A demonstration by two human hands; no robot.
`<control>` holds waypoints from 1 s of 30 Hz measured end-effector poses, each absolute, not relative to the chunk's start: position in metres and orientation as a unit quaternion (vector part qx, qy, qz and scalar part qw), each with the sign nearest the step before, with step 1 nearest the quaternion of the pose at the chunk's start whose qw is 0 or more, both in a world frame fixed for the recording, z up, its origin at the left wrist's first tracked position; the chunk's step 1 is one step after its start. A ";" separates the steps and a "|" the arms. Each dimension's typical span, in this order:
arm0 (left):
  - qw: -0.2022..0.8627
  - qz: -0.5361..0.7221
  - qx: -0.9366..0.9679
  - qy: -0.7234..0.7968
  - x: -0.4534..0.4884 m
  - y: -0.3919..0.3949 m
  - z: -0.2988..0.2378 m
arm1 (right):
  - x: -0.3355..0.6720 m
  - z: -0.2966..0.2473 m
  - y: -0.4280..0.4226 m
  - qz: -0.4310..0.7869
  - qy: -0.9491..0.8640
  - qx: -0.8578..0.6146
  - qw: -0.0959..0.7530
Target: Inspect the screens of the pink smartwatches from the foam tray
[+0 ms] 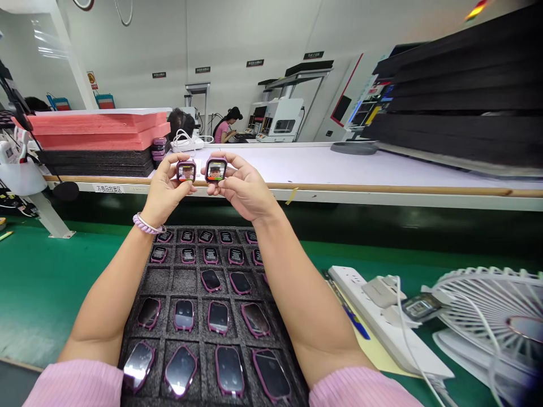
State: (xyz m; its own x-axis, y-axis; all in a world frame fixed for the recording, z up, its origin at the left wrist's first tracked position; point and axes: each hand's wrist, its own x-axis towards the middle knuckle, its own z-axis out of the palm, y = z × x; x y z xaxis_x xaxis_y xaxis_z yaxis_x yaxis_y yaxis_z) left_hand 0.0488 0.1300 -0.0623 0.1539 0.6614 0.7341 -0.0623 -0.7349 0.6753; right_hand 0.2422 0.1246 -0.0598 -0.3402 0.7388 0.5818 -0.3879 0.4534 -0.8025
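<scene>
Here each hand holds up one lit watch body above the foam tray [169, 282]: the left hand [163, 192] has its fingers pinching the left watch [186, 170], the right hand [244, 189] pinching the right watch [216, 170]. Best, I judge, to grip only the purple rims, screens level and side by side, thumbs off the glass
</scene>
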 end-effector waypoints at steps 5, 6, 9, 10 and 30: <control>0.294 0.610 0.701 0.224 0.048 0.131 -0.063 | 0.243 -0.062 0.128 0.494 -0.652 -0.144 0.556; 0.295 0.609 0.701 0.225 0.048 0.132 -0.063 | 0.243 -0.062 0.129 0.495 -0.652 -0.143 0.557; 0.302 0.608 0.698 0.226 0.047 0.134 -0.064 | 0.243 -0.064 0.131 0.495 -0.653 -0.139 0.556; 0.304 0.608 0.697 0.227 0.047 0.135 -0.065 | 0.243 -0.064 0.131 0.494 -0.655 -0.140 0.554; 0.290 0.593 0.711 0.242 0.044 0.139 -0.068 | 0.245 -0.065 0.132 0.483 -0.671 -0.138 0.546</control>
State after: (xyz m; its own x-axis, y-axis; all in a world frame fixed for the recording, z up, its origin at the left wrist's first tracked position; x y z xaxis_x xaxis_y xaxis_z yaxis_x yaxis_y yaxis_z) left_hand 0.0435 0.1389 -0.0681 0.1785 0.6881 0.7033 0.0009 -0.7149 0.6992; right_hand 0.2448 0.1323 -0.0654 -0.3662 0.7126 0.5984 -0.3411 0.4955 -0.7988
